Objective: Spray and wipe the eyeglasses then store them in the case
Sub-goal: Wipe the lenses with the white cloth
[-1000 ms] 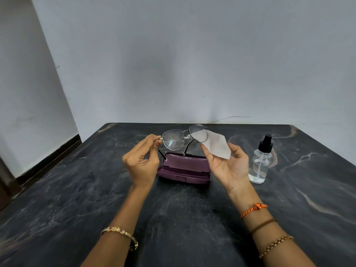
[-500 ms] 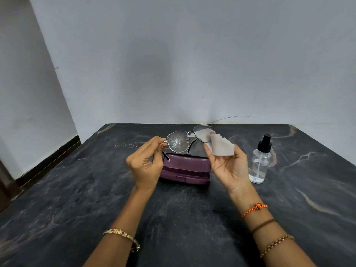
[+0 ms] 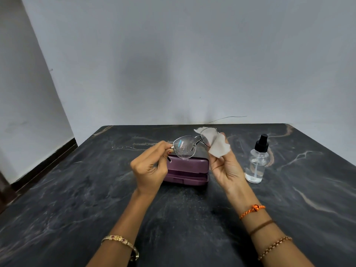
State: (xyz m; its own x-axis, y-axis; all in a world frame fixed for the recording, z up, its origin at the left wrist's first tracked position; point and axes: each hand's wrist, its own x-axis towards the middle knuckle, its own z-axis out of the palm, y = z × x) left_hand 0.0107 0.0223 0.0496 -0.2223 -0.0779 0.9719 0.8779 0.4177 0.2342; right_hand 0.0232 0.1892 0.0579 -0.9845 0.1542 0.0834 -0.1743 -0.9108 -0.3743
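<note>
At mid-frame, above the closed purple case (image 3: 185,171), the left hand (image 3: 150,170) pinches only one corner of the droplet-speckled eyeglasses (image 3: 189,144) while the right hand (image 3: 226,164) pinches a cloth (image 3: 215,144) around the far lens, so hard rubbing could twist the thin frame

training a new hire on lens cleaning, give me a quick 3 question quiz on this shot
1. True or false: the purple case is shut.
2. Which hand holds the cloth? A left, B right
3. Fill in: the uncovered lens of the eyeglasses is speckled with ____.

Key: 1 true. 2 B, the right hand folds it over one lens while the left hand pinches the frame's end. 3 droplets; the spray bottle stands aside.
</note>
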